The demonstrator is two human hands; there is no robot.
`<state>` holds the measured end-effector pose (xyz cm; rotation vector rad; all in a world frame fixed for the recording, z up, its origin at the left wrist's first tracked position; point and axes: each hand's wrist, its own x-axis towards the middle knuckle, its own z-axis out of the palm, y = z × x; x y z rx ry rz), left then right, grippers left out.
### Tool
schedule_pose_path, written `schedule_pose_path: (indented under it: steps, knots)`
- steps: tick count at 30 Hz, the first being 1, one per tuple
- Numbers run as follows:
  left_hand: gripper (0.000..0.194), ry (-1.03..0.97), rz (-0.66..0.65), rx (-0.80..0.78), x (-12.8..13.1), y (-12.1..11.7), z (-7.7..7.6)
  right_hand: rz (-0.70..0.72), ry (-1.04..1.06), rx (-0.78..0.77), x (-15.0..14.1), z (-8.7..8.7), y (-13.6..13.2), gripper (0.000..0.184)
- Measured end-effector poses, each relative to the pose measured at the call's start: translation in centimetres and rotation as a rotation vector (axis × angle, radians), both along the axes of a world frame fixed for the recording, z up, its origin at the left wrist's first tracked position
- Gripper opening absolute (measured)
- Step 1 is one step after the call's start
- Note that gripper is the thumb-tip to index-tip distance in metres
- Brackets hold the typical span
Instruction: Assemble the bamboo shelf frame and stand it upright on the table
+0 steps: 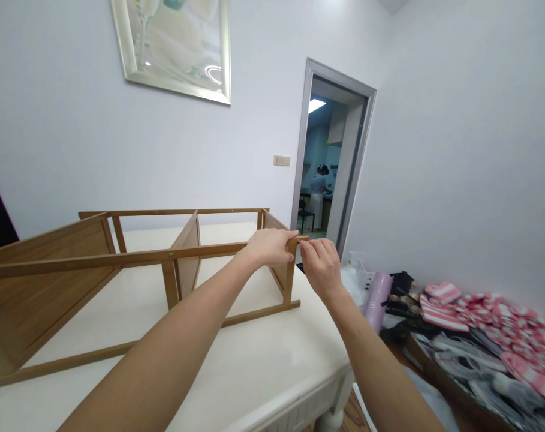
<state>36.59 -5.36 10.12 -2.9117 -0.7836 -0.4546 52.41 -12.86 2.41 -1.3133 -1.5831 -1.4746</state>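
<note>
A brown wooden shelf rack (141,258) lies on its side across a white table (272,354), its panels standing upright between long rails. My left hand (272,247) is closed around the upper near rail close to the rack's right end, thumb below and fingers over the top. At the tip of that same rail, my right hand (321,264) is pinched, thumb against curled fingers. Whatever small thing sits between those fingertips is too small to name. Part of the rail is hidden behind my left hand and forearm.
Right of the table, a purple roll (378,300) stands beside pink-and-white striped fabric (501,318) and a box of grey items (467,360). Behind is a wall with a framed picture (177,48). Through the doorway (301,150), a person (318,186) stands at a counter.
</note>
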Motion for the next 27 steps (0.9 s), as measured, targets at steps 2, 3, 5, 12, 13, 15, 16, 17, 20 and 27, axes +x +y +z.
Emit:
schedule_pose_path:
  steps: [2,3,5,12,13,15,16,17,20,27]
  knots:
    - [0.071,0.002,0.003,0.002,0.0,0.0,0.0,0.001,-0.038,-0.013,0.2,0.0,0.0,0.015]
    - [0.071,0.004,0.003,0.004,0.0,0.0,0.0,0.007,-0.065,-0.028,0.2,0.0,0.0,0.016]
    - [0.070,0.008,0.004,0.007,0.0,0.0,-0.1,0.026,-0.089,-0.054,0.4,0.1,0.0,0.018]
    - [0.070,0.018,0.023,0.020,0.1,-0.2,-0.1,0.051,-0.001,-0.120,0.6,0.8,0.0,0.022]
    - [0.070,0.018,0.019,0.017,0.1,-0.2,-0.1,0.050,0.005,-0.133,0.6,0.8,0.0,0.023]
    - [0.070,0.018,0.010,0.008,0.1,-0.1,0.0,0.070,0.056,-0.140,0.6,0.8,0.0,0.024]
    - [0.070,0.019,0.007,0.003,0.1,-0.1,0.0,0.093,0.094,-0.138,0.6,0.6,0.1,0.024]
    - [0.070,0.018,0.004,-0.002,0.1,-0.1,0.0,0.120,0.137,-0.130,0.7,0.5,0.1,0.023]
    - [0.066,0.012,0.007,-0.014,0.1,-0.1,0.1,0.190,0.242,-0.087,0.9,-0.3,0.3,0.020]
    - [0.053,-0.037,0.039,-0.029,0.2,-0.4,0.0,0.090,0.255,0.076,0.0,-1.5,0.8,0.016]
